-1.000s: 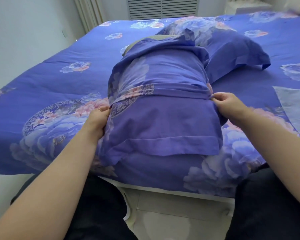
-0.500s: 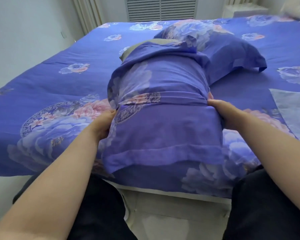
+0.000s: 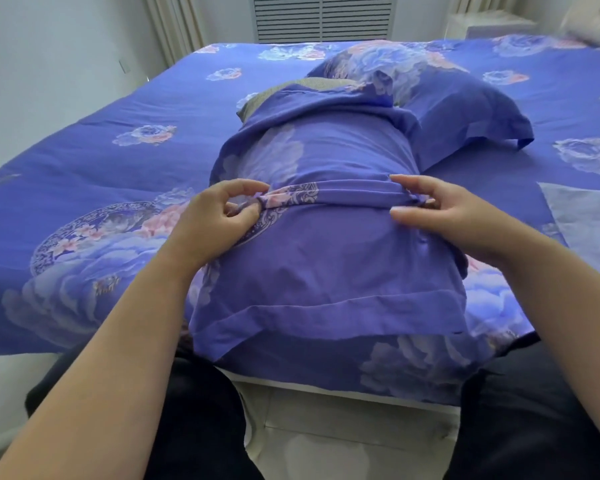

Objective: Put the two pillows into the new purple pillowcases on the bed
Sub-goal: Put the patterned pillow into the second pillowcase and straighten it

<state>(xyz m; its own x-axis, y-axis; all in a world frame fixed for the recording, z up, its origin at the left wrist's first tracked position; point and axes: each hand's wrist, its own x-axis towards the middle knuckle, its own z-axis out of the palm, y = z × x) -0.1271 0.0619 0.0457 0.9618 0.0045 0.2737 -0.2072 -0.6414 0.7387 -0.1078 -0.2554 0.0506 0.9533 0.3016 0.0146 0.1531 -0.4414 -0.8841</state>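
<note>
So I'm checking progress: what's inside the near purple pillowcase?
The purple pillowcase bulges with a pillow, mostly covered. Only its tan far end pokes out. Both hands pinch the bunched fold.

I see bare bed [image 3: 94, 161] open left of the pillow [image 3: 326, 237]; a second pillow [image 3: 447, 109] crowds its far right end.

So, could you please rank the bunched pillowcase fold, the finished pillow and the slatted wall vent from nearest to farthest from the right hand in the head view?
1. Bunched fold: pinched at the right hand's fingers, across the near pillow.
2. Finished pillow: behind, slightly right.
3. Slatted vent: on the far wall.
</note>
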